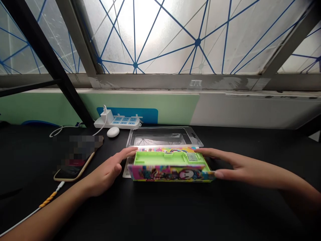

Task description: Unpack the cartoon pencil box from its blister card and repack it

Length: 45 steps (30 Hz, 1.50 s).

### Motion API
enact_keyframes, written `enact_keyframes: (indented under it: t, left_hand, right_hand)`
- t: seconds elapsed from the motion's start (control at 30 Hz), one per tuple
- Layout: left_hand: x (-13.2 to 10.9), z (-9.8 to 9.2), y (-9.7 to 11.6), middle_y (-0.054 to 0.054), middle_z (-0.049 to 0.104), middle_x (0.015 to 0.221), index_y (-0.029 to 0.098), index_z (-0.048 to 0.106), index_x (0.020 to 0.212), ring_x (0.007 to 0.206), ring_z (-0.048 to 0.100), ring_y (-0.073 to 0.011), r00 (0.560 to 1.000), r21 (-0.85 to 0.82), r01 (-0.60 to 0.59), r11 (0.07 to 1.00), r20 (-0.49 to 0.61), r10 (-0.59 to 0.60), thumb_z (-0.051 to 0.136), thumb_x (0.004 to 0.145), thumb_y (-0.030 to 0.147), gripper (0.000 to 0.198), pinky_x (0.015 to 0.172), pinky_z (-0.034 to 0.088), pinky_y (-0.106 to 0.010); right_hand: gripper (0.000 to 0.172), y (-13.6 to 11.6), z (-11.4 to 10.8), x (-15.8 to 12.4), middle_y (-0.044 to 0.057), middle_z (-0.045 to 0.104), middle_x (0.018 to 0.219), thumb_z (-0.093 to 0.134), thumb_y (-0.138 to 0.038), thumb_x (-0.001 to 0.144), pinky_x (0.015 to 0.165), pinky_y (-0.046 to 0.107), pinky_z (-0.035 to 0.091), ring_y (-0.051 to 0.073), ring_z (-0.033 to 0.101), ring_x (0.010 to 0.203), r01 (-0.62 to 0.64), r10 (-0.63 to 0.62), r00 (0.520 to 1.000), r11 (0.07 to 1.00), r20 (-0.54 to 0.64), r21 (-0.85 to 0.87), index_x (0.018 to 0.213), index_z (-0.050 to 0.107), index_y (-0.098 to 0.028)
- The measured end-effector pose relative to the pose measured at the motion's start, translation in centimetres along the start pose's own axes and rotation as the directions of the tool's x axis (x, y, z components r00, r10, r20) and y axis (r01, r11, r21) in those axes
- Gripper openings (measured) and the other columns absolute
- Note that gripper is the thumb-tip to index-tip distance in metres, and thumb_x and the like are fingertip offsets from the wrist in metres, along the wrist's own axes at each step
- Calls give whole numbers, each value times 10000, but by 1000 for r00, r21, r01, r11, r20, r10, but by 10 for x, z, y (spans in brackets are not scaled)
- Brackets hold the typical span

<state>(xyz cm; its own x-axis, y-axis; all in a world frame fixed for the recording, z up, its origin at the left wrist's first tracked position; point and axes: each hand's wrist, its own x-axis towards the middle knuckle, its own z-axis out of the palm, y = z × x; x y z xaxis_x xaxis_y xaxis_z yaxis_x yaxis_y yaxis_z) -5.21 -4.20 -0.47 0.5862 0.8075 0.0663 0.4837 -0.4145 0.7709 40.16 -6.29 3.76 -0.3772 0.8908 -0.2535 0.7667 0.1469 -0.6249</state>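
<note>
An open pencil case [173,174] lay short of the worktop's [160,211] back edge. The left hand [106,174] and right hand [232,163], loosely open, touched its opposite ends.

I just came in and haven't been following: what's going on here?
A person has both hands at a colorful case on a black table. The left hand reaches its left end; the right hand spans its right end, thumb in front, though how firmly is unclear. The case is open, showing its green tray. Behind it lies a clear plastic shell, and a phone lies off to the left.
</note>
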Motion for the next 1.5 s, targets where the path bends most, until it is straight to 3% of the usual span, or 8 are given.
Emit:
enact_keyframes:
  t: [0.13,0.3,0.4,0.57,0.7,0.87,1.07,1.5]
  left_hand:
    - [1,2,3,-166,437,1624,253,257,1621,1478,437,-385,1000,35,-9,999,18,8,435,862,881,1002,1202,353,-553]
    - [-3,12,7,-166,502,1558,283,241,1612,1419,511,-360,999,266,38,963,-36,-29,817,820,502,1003,1160,431,-512]
    - [-8,14,4,-133,529,1526,321,269,1586,1387,542,-324,986,344,-102,933,-91,141,803,852,376,909,1140,464,-476]
    - [3,9,8,-124,529,1510,331,297,1566,1395,518,-322,886,425,-256,868,-257,387,756,900,364,809,1163,436,-497]
    - [45,4,13,-172,481,1557,269,275,1589,1418,490,-365,902,299,-40,953,-399,163,697,923,518,828,1146,436,-550]
    - [83,6,2,-210,399,1616,164,266,1607,1512,357,-357,923,253,44,966,-380,58,593,971,536,806,1227,324,-546]
    - [72,13,-14,-175,376,1644,169,324,1592,1555,281,-342,943,249,84,965,-333,4,516,1009,524,710,1248,304,-524]
    - [73,10,-14,-157,289,1699,119,341,1603,1593,209,-307,955,281,138,950,-291,-52,416,1025,585,746,1292,218,-498]
  right_hand:
    - [761,10,9,6,-6,539,1571,714,-619,845,1149,552,453,379,530,1404,-27,25,999,998,-42,-49,1543,468,-442]
    - [992,13,30,11,92,563,1545,850,-621,681,1102,586,496,431,569,1349,50,-87,980,979,-182,-198,1558,470,-355]
    - [929,3,36,12,115,615,1483,846,-593,700,1067,561,536,420,614,1298,141,-193,956,963,-220,-230,1522,514,-317]
    - [838,-9,20,24,88,627,1463,853,-522,736,1052,508,560,387,628,1279,272,-306,873,952,-379,-141,1485,525,-336]
    - [775,-4,0,59,69,620,1473,827,-544,772,1038,502,571,369,628,1278,293,-230,869,952,-438,82,1463,528,-359]
    - [733,15,8,100,95,595,1500,770,-609,811,1102,521,513,371,581,1344,282,-161,865,939,-475,197,1439,537,-310]
    - [776,25,39,104,117,524,1555,694,-633,866,1156,522,456,354,532,1401,231,-143,875,963,-463,140,1525,425,-325]
    - [583,21,43,103,127,500,1588,482,-623,983,1188,553,403,348,441,1475,222,-283,819,958,-498,-180,1448,549,-278]
